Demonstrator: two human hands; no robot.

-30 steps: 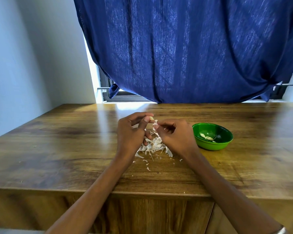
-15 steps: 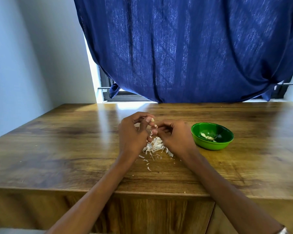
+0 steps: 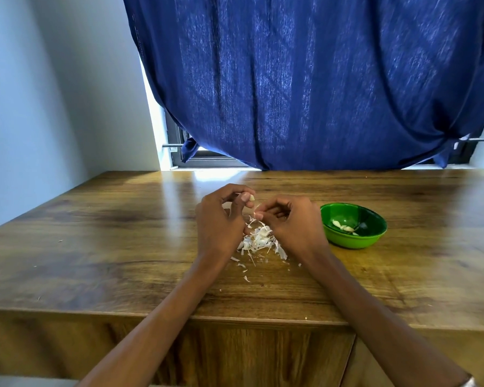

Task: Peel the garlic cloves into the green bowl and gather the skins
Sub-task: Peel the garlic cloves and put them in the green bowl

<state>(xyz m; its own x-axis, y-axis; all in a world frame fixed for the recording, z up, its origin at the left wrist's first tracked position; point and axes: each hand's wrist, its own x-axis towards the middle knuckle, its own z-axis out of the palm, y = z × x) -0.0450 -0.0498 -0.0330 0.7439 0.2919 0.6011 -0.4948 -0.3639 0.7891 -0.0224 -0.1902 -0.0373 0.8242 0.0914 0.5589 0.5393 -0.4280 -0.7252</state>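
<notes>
My left hand [image 3: 221, 222] pinches a small pale garlic clove [image 3: 252, 198] between thumb and fingertips above the table. Just to its right, my right hand [image 3: 291, 224] pinches a thin strip of garlic skin [image 3: 256, 210] that hangs from its fingertips. Below and between the hands lies a pile of white garlic skins [image 3: 259, 240], with loose flakes scattered toward me. The green bowl [image 3: 354, 241] stands to the right of my right hand and holds a few peeled cloves [image 3: 342, 226].
The wooden table [image 3: 109, 247] runs wide to both sides, its front edge close to me. A dark blue curtain [image 3: 305, 79] hangs over the window behind the table. A pale wall stands at the left.
The hands have drawn slightly apart, and my right hand has pulled a strip of skin away from the clove held in my left hand.
</notes>
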